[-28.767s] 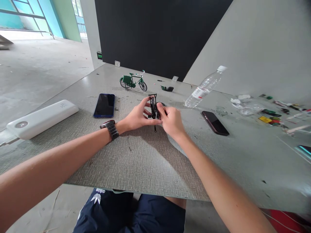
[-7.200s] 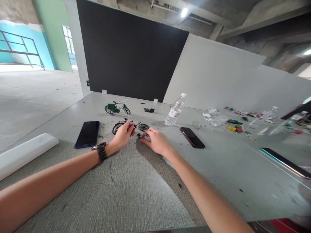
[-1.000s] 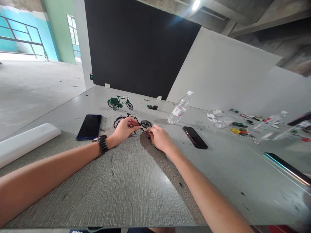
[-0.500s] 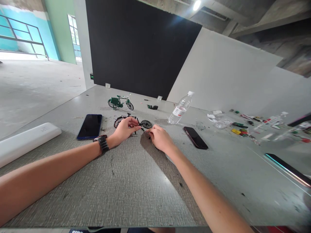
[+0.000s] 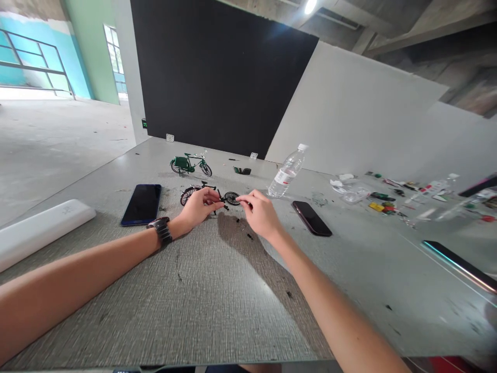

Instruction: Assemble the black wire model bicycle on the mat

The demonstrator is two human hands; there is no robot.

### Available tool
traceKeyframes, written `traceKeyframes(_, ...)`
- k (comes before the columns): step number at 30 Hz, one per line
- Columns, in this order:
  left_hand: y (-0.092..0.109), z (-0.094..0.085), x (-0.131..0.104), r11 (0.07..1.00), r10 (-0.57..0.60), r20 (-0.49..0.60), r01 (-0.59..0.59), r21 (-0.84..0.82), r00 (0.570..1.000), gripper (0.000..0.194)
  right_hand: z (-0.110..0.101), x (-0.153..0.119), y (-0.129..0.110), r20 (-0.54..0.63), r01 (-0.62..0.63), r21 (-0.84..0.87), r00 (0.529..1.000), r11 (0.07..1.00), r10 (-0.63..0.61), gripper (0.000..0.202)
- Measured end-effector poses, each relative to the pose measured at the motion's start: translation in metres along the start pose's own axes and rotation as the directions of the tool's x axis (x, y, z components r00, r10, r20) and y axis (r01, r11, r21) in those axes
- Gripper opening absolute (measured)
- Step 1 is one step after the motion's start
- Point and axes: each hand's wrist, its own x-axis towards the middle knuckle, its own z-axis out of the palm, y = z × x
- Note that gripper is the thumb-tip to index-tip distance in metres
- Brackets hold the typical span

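Note:
A small black model bicycle [image 5: 188, 195] lies on the grey table, partly covered by my left hand [image 5: 200, 208]. The fingers of that hand are closed on the bicycle's frame near its middle. At the front wheel [image 5: 232, 198], my right hand [image 5: 259, 211] has its thumb and fingertips pinched together at the wheel's right edge. Whether it grips the rim or a tiny part is too small to tell. Small dark pieces [image 5: 249, 236] lie on the table just below my right hand. Behind stands a green model bicycle [image 5: 190, 165] with green bags.
A blue-edged phone [image 5: 142, 204] and a white case [image 5: 46, 230] lie at left. To the right are a clear bottle [image 5: 287, 173], a dark phone [image 5: 311, 218], another phone [image 5: 458, 264] and scattered coloured parts [image 5: 382, 207]. A green piece [image 5: 242, 170] sits near the black panel.
My right hand has moved slightly up and right, from below the front wheel to its right edge, uncovering small pieces on the table. My left hand keeps its hold.

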Motion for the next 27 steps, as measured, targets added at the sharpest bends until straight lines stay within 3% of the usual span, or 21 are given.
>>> traceKeyframes(4,-0.001,0.0,0.001,0.999,0.046,0.035,-0.046,-0.001,0.998,0.024,-0.007,0.0,-0.008,-0.119,0.097,0.105,0.989,0.99,-0.084,0.025)
traceKeyframes(14,-0.003,0.0,0.001,0.997,0.078,0.122,-0.075,-0.024,0.99,0.021,0.0,-0.003,-0.013,-0.033,0.174,0.145,0.985,0.974,-0.171,0.024)
traceKeyframes(27,-0.006,0.0,0.002,0.993,0.117,0.149,-0.118,-0.003,0.982,0.018,0.001,-0.003,-0.009,-0.023,0.192,0.181,0.981,0.964,-0.191,0.022)
